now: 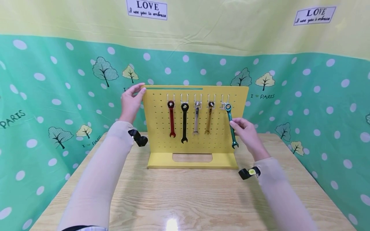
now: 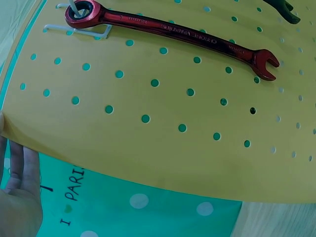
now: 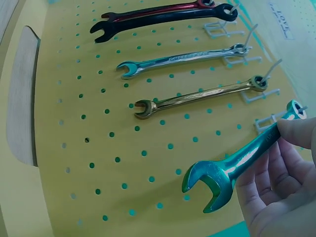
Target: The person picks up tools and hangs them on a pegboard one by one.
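Note:
A yellow pegboard (image 1: 193,141) stands upright on the table. My left hand (image 1: 130,103) grips its upper left corner, thumb on the front face and fingers behind the edge. With thumb and fingers, my right hand (image 1: 248,133) pinches the shaft of a teal combination wrench (image 3: 247,153), whose open end points down. The ring end of that wrench sits at the rightmost hook, with the hook's tip showing through the ring in the right wrist view. To its left hang a gold wrench (image 1: 209,118), a silver wrench (image 1: 196,118), a black wrench (image 1: 184,123) and a red wrench (image 2: 177,34).
White double-prong hooks (image 1: 225,102) carry the wrenches in a row. The board's base (image 1: 162,162) has a cut-out and rests on a wooden table (image 1: 185,195). A green and yellow printed curtain (image 1: 185,69) hangs behind and at both sides.

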A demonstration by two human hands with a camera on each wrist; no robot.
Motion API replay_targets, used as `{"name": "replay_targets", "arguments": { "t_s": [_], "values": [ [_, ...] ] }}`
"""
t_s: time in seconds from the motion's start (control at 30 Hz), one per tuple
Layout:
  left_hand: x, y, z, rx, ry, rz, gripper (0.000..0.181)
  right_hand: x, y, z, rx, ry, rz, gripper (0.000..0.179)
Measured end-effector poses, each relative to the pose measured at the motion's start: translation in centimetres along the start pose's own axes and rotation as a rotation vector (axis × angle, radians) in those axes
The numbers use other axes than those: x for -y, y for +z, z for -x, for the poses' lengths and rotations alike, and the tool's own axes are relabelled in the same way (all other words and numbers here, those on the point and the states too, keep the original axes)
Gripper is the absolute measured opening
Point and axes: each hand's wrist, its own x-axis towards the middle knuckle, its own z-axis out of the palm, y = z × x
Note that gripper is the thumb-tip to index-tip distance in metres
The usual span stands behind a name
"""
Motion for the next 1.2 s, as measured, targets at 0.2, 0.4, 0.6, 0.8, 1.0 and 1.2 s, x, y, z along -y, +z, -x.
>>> {"name": "replay_targets", "arguments": {
  "t_s": [0.2, 0.4, 0.6, 0.8, 1.0, 1.2],
  "values": [
    [0.0, 0.0, 0.0, 0.001, -0.001, 0.002, 0.036, -0.6, 0.6, -0.6, 0.004, 0.035, -0.04, 0.054],
    [-0.1, -0.1, 0.0, -0.001, -0.002, 0.002, 0.036, -1.0, 1.1, -1.3, 0.049, 0.036, -0.109, 0.053],
    [0.0, 0.0, -0.1, -0.003, -0.005, 0.007, 0.035, -1.3, 1.5, -1.8, 0.078, 0.026, -0.173, 0.053],
    [0.1, 0.0, -0.1, -0.012, -0.007, 0.003, 0.034, -1.4, 1.7, -2.0, 0.063, 0.034, -0.178, 0.055],
    [-0.1, -0.1, -0.2, -0.009, -0.027, 0.001, 0.034, -1.5, 1.7, -2.0, 0.058, 0.019, -0.184, 0.056],
    [-0.1, 0.0, -0.3, 0.002, -0.037, -0.002, 0.035, -1.5, 1.5, -1.8, 0.06, -0.003, -0.193, 0.056]
  ]
}}
